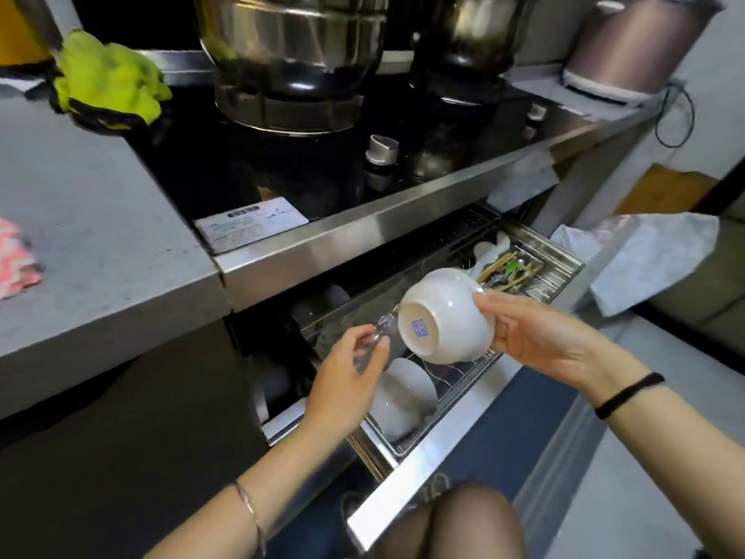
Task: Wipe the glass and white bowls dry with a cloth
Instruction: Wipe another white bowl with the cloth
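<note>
**Two bowls held over an open drawer**

A wide grey counter (100, 219) fills the left side, with a black stove (225, 167) beside it. A big shiny pot (290, 54) and a second pot (471, 38) sit on the stove. Below, a metal drawer (427, 449) is pulled out, and more white dishes (403, 393) stand in its rack. Over the drawer, the right hand (536, 336) holds the white bowl (451, 320) tipped on its side, with fingers curled round its rim. Just beside it, the left hand (346, 381) pinches the glass bowl (383, 322), which looks clear and blurry. Whether the two bowls touch is hard to tell. A green cloth (109, 78) lies far back on the counter, well apart from both hands. A small pink cloth (16, 260) lies at the counter's left edge.
</note>
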### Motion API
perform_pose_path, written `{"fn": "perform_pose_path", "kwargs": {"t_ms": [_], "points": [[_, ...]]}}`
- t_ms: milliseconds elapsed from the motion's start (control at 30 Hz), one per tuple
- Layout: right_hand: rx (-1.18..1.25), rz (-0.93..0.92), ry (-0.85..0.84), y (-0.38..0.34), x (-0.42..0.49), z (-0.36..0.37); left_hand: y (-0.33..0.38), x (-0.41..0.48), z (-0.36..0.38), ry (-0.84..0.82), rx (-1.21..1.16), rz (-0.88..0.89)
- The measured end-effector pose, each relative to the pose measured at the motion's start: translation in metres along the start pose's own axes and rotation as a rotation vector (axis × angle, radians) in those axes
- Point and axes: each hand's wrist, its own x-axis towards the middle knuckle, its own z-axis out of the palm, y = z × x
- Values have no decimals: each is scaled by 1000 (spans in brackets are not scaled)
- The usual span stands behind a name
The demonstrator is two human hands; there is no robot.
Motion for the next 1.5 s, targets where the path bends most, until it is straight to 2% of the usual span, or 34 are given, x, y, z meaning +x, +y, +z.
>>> {"fn": "perform_pose_path", "kwargs": {"t_ms": [167,300,567,800,933,1133,1500], "points": [[-165,103,61,11,63,-27,-43,34,28,-5,362,163],[-299,181,124,29,103,-47,-67,59,44,-13,556,133],[-553,292,168,48,148,-60,-87,78,63,22,643,53],[-687,450,93,63,173,-49,-92,76,66,-11,778,83],[-609,562,-17,67,178,-51,-92,77,67,-4,804,81],[-605,654,-68,71,187,-50,-93,77,67,24,776,89],[-701,699,-190,83,183,-36,-95,78,68,46,803,99]]}}
